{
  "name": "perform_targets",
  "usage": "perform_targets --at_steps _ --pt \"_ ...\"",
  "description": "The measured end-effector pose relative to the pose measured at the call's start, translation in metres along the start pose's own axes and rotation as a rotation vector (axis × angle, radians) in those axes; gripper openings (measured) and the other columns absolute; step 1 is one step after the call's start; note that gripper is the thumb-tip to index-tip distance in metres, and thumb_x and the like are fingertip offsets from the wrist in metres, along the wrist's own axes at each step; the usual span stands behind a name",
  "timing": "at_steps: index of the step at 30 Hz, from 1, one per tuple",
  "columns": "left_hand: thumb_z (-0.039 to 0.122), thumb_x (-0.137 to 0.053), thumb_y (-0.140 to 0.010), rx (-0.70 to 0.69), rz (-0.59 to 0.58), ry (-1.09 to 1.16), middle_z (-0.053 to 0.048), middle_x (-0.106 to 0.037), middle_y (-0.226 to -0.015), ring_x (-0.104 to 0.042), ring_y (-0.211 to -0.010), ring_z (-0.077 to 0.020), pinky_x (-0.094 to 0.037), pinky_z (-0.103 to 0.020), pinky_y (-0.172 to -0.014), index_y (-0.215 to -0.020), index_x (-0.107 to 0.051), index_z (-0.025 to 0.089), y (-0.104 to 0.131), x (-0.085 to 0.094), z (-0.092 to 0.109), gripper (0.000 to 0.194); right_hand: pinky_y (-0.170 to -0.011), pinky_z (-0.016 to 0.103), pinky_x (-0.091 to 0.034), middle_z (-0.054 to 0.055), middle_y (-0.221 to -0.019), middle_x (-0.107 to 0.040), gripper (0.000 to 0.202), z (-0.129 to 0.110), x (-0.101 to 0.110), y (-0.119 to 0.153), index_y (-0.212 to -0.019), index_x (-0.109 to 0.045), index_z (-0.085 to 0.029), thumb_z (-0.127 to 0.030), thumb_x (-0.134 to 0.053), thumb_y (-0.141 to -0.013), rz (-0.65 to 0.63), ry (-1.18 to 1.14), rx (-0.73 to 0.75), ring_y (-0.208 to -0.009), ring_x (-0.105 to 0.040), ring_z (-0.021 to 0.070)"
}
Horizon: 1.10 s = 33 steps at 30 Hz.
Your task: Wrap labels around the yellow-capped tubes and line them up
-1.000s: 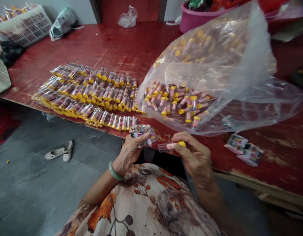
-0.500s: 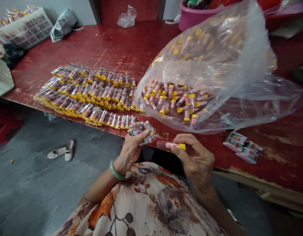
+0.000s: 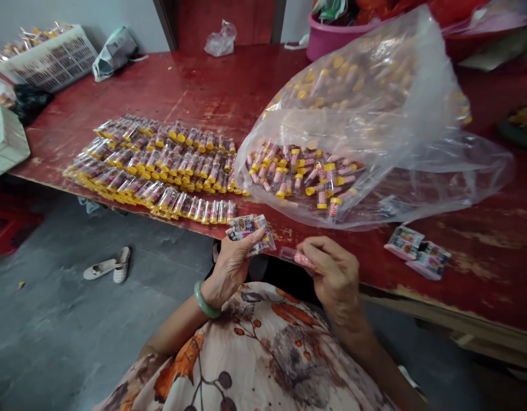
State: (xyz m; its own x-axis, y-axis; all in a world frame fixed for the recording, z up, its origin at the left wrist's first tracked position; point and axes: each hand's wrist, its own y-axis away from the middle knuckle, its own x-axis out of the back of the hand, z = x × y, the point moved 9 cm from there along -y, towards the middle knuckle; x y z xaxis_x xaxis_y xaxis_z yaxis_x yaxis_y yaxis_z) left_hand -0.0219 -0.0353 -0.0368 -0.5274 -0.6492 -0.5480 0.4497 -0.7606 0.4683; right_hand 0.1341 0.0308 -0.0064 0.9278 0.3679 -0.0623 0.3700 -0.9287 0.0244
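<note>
My left hand (image 3: 234,258) is closed on a small stack of printed packets (image 3: 255,234), thumb on top. Just right of it, my right hand (image 3: 334,268) grips a clear tube (image 3: 303,260) with pink-and-white contents; the fingers cover most of its yellow cap. Both hands are above my lap at the table's front edge. Ahead to the left lie layered rows of filled tubes with yellow caps (image 3: 161,165). A large clear plastic bag (image 3: 375,131) to the right spills more yellow-capped tubes (image 3: 298,171) from its mouth.
Two piles of printed packets (image 3: 417,251) lie on the red table (image 3: 481,228) at right. A white basket (image 3: 62,57), a grey-white bag (image 3: 114,52) and a pink tub (image 3: 353,34) stand at the back. White shoes (image 3: 113,265) are on the floor.
My right hand has turned its fingers further over the tube, hiding most of the cap, and the tube now tilts. My left hand still holds the packets. The view has shifted slightly.
</note>
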Motion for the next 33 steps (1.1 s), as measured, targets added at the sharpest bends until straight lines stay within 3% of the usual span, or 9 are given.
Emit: perform_targets --at_steps 2,4,8,11,15,20,24,29,33 --pt "0.022 -0.088 -0.059 -0.005 -0.039 -0.038 -0.002 -0.071 -0.079 -0.064 -0.067 -0.0126 -0.052 -0.026 -0.068 -0.084 -0.071 0.014 0.004 -0.003 -0.002 0.031 -0.053 0.025 -0.043 -0.002 -0.061 -0.058 0.023 0.014 -0.013 -0.004 -0.087 -0.069 -0.02 -0.04 -0.071 -0.075 -0.1 0.025 -0.138 -0.056 -0.056 0.0132" --pt "0.023 -0.088 -0.059 -0.008 -0.072 -0.055 0.0 -0.068 -0.073 -0.061 -0.062 -0.0104 -0.05 -0.024 -0.064 -0.078 -0.07 0.014 0.007 -0.005 -0.004 0.028 -0.056 0.025 -0.044 -0.001 -0.06 -0.061 0.023 0.02 -0.023 -0.006 -0.083 -0.072 -0.019 -0.039 -0.074 -0.071 -0.17 0.064 -0.169 -0.057 -0.057 0.0135" --pt "0.023 -0.09 -0.055 -0.041 -0.045 -0.067 0.0 -0.07 -0.074 -0.061 -0.063 -0.011 -0.051 -0.025 -0.067 -0.08 -0.072 0.014 0.004 0.003 -0.002 0.033 -0.058 0.026 -0.046 0.001 -0.063 -0.066 0.024 0.021 -0.021 -0.009 -0.068 -0.072 -0.018 -0.041 -0.072 -0.072 -0.145 0.099 -0.18 -0.061 -0.059 0.0148" --pt "0.024 -0.089 -0.056 -0.099 0.011 -0.078 0.0 -0.069 -0.073 -0.06 -0.062 -0.011 -0.051 -0.025 -0.068 -0.079 -0.072 0.015 -0.001 0.014 0.003 0.03 -0.056 0.026 -0.048 0.001 -0.063 -0.065 0.028 0.02 -0.018 -0.006 -0.077 -0.073 -0.017 -0.044 -0.073 -0.069 -0.168 0.098 -0.247 -0.057 -0.059 0.0147" --pt "0.023 -0.088 -0.058 -0.146 -0.016 -0.137 -0.001 -0.07 -0.076 -0.061 -0.066 -0.0114 -0.051 -0.024 -0.068 -0.077 -0.072 0.014 0.0 0.016 0.004 0.027 -0.048 0.023 -0.04 -0.004 -0.048 -0.053 0.037 0.019 -0.027 -0.004 -0.089 -0.075 -0.015 -0.042 -0.075 -0.063 -0.27 0.181 -0.307 -0.046 -0.05 0.011" --pt "0.03 -0.088 -0.059 -0.118 -0.053 -0.163 0.0 -0.067 -0.069 -0.058 -0.06 -0.0105 -0.049 -0.024 -0.064 -0.072 -0.069 0.013 0.002 0.016 -0.001 0.028 -0.054 0.023 -0.042 0.0 -0.059 -0.062 0.025 0.022 -0.03 -0.009 -0.066 -0.073 -0.016 -0.041 -0.069 -0.069 -0.251 0.211 -0.304 -0.057 -0.054 0.0121" --pt "0.037 -0.084 -0.066 -0.133 -0.049 -0.05 -0.002 -0.066 -0.073 -0.061 -0.063 -0.0109 -0.05 -0.025 -0.066 -0.082 -0.069 0.014 -0.007 0.023 0.005 0.032 -0.054 0.022 -0.04 -0.001 -0.058 -0.061 0.024 0.027 -0.025 -0.011 -0.064 -0.073 -0.017 -0.041 -0.073 -0.067 -0.234 0.139 -0.313 -0.056 -0.053 0.011" --pt "0.045 -0.079 -0.071 -0.066 -0.117 0.058 0.006 -0.043 -0.057 -0.037 -0.048 -0.0031 -0.033 -0.016 -0.047 -0.076 -0.061 0.014 -0.014 0.021 -0.001 0.037 -0.046 0.021 -0.036 -0.002 -0.05 -0.055 0.026 0.03 -0.031 -0.013 -0.059 -0.07 -0.016 -0.041 -0.077 -0.061 -0.204 0.023 -0.394 -0.048 -0.047 0.0082" --pt "0.038 -0.088 -0.06 -0.022 -0.141 -0.014 0.008 -0.035 -0.055 -0.029 -0.047 -0.0022 -0.026 -0.017 -0.044 -0.065 -0.051 0.014 -0.011 0.018 -0.003 0.044 -0.044 0.021 -0.033 -0.003 -0.048 -0.054 0.027 0.028 -0.038 -0.018 -0.059 -0.069 -0.015 -0.041 -0.077 -0.059 -0.201 0.038 -0.396 -0.045 -0.044 0.0074"
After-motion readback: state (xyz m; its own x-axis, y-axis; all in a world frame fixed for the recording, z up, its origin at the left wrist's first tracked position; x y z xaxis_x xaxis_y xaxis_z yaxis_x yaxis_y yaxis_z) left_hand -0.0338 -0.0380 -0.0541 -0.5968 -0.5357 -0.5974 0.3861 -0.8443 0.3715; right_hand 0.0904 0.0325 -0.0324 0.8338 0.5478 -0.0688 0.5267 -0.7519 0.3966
